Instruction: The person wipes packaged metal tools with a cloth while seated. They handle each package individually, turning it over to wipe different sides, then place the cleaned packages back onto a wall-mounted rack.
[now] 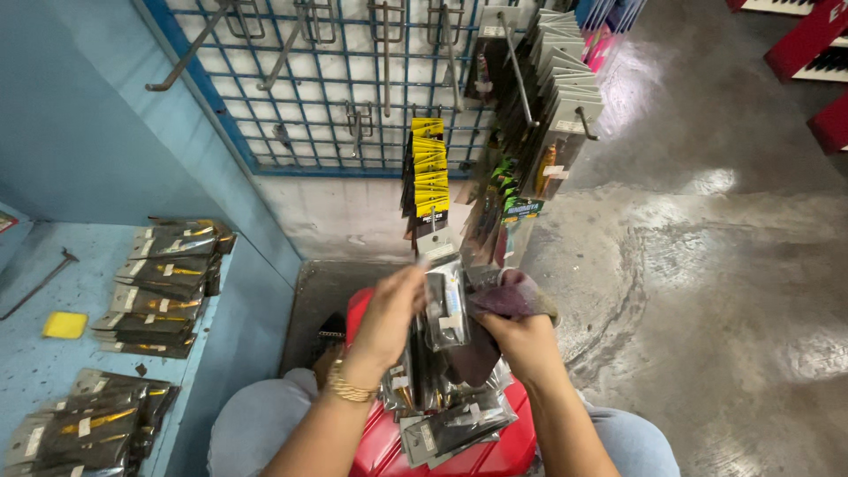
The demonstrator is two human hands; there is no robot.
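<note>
— What was around? 
— A blue wire grid (353, 97) with hooks, above a wet concrete floor (707, 291); packets lay stacked along the blue shelf's (53, 371) right edge.
— And the hands?
— The left hand (389, 320) pinched a clear packet (444, 305), held upright, long axis vertical, above a red stool (495, 455). The right hand (527, 344) was closed on a maroon cloth (508, 296). I'd steady the packet's top while wiping it.

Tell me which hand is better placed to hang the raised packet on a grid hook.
Left, probably. The left hand pinches the raised packet at its upper edge, while the right hand is occupied with a dark cloth.
</note>
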